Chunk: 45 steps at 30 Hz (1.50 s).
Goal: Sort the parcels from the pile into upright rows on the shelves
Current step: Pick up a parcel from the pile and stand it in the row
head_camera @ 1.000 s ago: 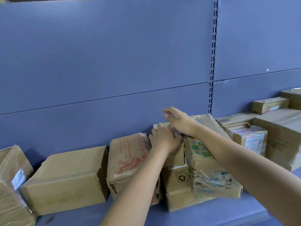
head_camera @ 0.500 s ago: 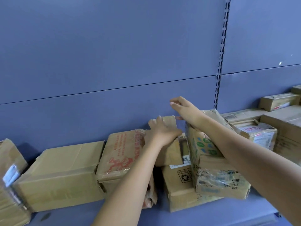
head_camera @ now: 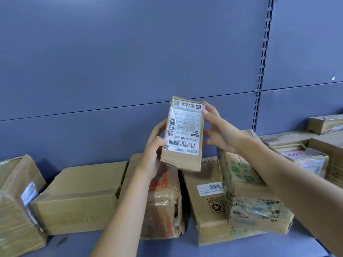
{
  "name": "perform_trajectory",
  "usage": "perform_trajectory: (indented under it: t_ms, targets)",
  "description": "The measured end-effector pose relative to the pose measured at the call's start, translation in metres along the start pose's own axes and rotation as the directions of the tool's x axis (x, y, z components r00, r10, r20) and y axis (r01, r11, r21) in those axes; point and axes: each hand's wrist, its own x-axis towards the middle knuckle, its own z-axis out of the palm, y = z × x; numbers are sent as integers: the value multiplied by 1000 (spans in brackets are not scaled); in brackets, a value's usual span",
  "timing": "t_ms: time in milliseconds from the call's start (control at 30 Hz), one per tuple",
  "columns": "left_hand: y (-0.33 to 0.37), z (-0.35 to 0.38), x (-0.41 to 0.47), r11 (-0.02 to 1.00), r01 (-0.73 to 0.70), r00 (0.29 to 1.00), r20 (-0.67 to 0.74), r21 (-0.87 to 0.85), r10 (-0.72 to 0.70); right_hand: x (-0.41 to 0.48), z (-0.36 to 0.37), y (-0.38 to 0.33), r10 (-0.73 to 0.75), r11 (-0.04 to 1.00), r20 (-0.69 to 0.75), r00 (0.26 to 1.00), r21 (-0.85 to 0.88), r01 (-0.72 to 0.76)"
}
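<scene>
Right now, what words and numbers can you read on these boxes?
"247-247-A02-060": upside down on the white label of the small parcel in the left hand.
A recycling sign: on the brown box below.
The label's fine print, the red print on the taped box and the print on the green box: too blurred to read.

Two hands [head_camera: 154,154] [head_camera: 220,134], one small labelled parcel [head_camera: 183,134], about nine cardboard boxes [head_camera: 79,195], one shelf [head_camera: 167,247].

A small, crumpled cardboard parcel [head_camera: 182,138], its white label upside down, is held upright above brown boxes [head_camera: 79,197] lying along the shelf [head_camera: 185,249].
</scene>
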Motion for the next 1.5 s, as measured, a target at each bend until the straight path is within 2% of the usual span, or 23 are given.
perform_trajectory:
  t_ms: [200,300,400,467,533,600,700,800,900,1067,1133,1233,1300,1400,1500]
  targets:
    - [8,-4,-9,993,4,997,80,115,-13,-6,1,-1,-44,998,60,997,-42,47]
    - [4,-4,-16,993,22,1000,-12,115,-21,-6,3,-2,-114,993,10,993,-27,114]
    - [-3,-3,-24,992,63,988,-150,106,-46,-6,4,-6,-167,981,-93,981,84,175]
    - [-5,2,-30,992,111,984,-146,60,-101,-6,3,-8,-170,968,-119,978,164,189]
    - [-4,12,-35,986,168,976,-139,-20,-169,-8,5,-9,-145,971,-84,986,179,158]
    - [-1,18,-39,980,170,966,-180,-101,-186,-9,8,-9,-110,986,-34,993,125,114]
    - [7,17,-44,984,101,933,-330,-146,-145,-8,11,-14,-67,997,-25,997,43,68]
    - [23,9,-53,988,65,880,-458,-140,-122,-8,14,-20,-14,992,4,1000,-125,14]
    - [37,-1,-65,992,61,856,-506,-108,-108,-13,20,-23,42,966,94,995,-256,-17]
    - [55,-10,-86,987,68,861,-490,-148,-133,-29,23,-32,41,972,136,990,-237,-7]
    - [62,-9,-94,987,125,888,-432,-103,-158,-36,19,-35,70,974,220,973,-225,-20]
    - [75,-3,-101,987,163,926,-343,-4,-155,-52,17,-37,183,923,392,902,-384,-20]
    - [86,1,-105,986,167,940,-302,1,-159,-63,19,-35,239,891,441,865,-453,-15]
    - [98,2,-109,991,129,950,-289,17,-119,-77,24,-34,216,925,431,876,-377,-43]
    - [105,6,-115,993,36,932,-354,-114,-74,-94,36,-29,157,969,377,913,-239,-68]
